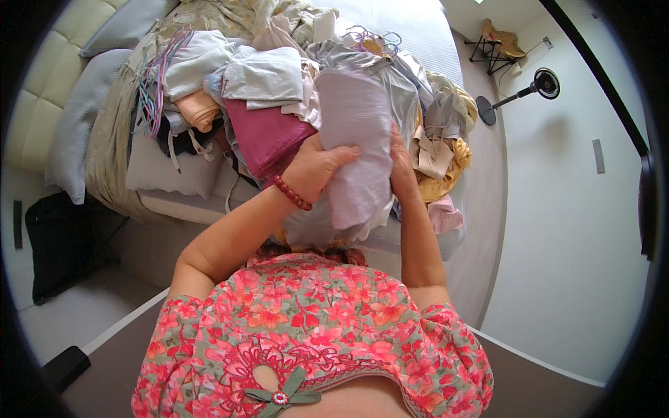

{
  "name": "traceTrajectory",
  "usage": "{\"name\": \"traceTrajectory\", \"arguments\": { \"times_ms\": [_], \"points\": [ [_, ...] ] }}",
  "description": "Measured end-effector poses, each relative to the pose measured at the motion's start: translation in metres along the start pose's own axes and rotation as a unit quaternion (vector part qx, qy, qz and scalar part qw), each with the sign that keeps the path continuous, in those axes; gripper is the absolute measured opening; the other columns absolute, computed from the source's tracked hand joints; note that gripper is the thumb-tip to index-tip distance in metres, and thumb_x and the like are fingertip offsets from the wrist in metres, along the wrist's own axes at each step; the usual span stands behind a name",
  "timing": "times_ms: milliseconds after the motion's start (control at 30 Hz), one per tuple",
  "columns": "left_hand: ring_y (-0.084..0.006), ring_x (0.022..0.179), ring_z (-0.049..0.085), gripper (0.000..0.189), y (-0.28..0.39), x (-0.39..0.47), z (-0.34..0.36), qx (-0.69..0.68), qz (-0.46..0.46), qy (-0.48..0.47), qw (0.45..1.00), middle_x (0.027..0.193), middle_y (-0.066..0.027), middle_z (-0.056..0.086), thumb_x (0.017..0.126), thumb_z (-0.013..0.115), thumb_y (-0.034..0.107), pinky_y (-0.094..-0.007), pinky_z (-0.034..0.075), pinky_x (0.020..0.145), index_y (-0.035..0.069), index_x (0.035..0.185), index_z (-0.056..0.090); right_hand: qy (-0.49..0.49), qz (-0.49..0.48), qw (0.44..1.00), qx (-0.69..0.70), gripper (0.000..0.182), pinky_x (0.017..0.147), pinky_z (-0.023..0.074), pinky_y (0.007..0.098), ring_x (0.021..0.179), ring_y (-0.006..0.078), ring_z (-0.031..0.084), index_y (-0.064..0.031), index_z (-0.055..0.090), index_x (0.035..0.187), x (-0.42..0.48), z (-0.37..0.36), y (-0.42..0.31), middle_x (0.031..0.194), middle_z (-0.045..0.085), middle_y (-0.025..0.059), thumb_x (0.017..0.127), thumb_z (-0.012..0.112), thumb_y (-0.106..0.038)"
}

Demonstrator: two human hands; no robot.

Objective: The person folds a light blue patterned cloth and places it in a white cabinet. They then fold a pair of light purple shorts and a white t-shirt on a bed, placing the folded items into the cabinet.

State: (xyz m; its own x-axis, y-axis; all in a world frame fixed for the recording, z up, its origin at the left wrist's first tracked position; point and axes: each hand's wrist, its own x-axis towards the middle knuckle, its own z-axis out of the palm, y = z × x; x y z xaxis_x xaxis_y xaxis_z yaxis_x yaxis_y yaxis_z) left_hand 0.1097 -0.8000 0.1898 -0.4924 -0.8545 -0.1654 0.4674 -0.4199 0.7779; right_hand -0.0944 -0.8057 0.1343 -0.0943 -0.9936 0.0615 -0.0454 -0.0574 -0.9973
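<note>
A folded pale lilac cloth (355, 120) is held lengthwise between my two hands, above the heap on the bed. My left hand (321, 164), with a red bead bracelet at the wrist, grips its left edge, thumb lying across the top. Along the right edge my right hand (401, 162) presses, its fingertips partly hidden. Just left of the cloth lies a folded magenta fabric (269, 136). Beyond that, a folded light grey garment (264, 76) rests on the pile. Crumpled grey clothing (400, 86) lies to the right of the cloth.
Pastel hangers (162, 78) lie bunched at the pile's left, and more hangers (373, 39) at its back. Pillows (86, 120) lean by the padded headboard (39, 99). Yellow fabric (444, 177) lies near the bed's right end. A standing fan (546, 83) and a folding chair (499, 44) stand beyond.
</note>
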Motion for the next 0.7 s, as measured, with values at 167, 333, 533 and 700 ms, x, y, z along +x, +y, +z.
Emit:
{"name": "traceTrajectory", "arguments": {
  "times_ms": [167, 333, 533, 700],
  "points": [
    [-0.0173, 0.094, 0.058, 0.06, 0.048, -0.028, 0.065, 0.224, 0.159, -0.151, 0.95, 0.109, -0.0127, 0.059, 0.088, 0.063, 0.026, -0.0292, 0.047, 0.08, -0.006, 0.133, 0.039, -0.037, 0.211, 0.808, 0.548, 0.047, 0.095, 0.0433, 0.0349, 0.112, 0.0239, 0.053, -0.0023, 0.046, 0.13, -0.026, -0.021, -0.003, 0.129, 0.05, 0.0136, 0.095, 0.047, -0.033],
    [-0.0337, 0.11, 0.052, 0.057, 0.034, -0.031, 0.064, 0.48, 0.37, -0.174, 0.776, 0.122, -0.0234, 0.049, 0.084, 0.064, 0.02, -0.0375, 0.044, 0.091, -0.002, 0.131, 0.042, -0.136, 0.199, 0.722, 0.648, 0.048, 0.095, 0.0439, 0.0355, 0.111, 0.0244, 0.054, -0.0019, 0.046, 0.13, -0.031, 0.035, -0.006, 0.128, 0.051, 0.0137, 0.095, 0.047, -0.033],
    [-0.0356, 0.126, 0.038, 0.059, 0.035, -0.052, 0.029, 0.754, 0.354, 0.011, 0.553, 0.136, -0.0216, 0.039, 0.078, 0.067, 0.027, -0.0454, 0.03, 0.103, 0.002, 0.128, 0.048, -0.227, 0.254, 0.675, 0.654, 0.049, 0.094, 0.0446, 0.0362, 0.11, 0.0249, 0.054, -0.0015, 0.045, 0.131, -0.013, 0.083, 0.002, 0.127, 0.051, 0.0139, 0.094, 0.048, -0.034],
    [-0.0378, 0.128, 0.034, 0.063, 0.06, -0.092, -0.019, 0.826, 0.207, 0.3, 0.43, 0.14, -0.023, 0.034, 0.083, 0.062, 0.039, -0.0462, 0.023, 0.106, 0.004, 0.132, 0.045, -0.31, 0.311, 0.627, 0.644, 0.05, 0.093, 0.0452, 0.0368, 0.109, 0.0254, 0.055, -0.0011, 0.044, 0.131, -0.001, 0.119, 0.003, 0.126, 0.052, 0.014, 0.094, 0.048, -0.035]
  ]
}}
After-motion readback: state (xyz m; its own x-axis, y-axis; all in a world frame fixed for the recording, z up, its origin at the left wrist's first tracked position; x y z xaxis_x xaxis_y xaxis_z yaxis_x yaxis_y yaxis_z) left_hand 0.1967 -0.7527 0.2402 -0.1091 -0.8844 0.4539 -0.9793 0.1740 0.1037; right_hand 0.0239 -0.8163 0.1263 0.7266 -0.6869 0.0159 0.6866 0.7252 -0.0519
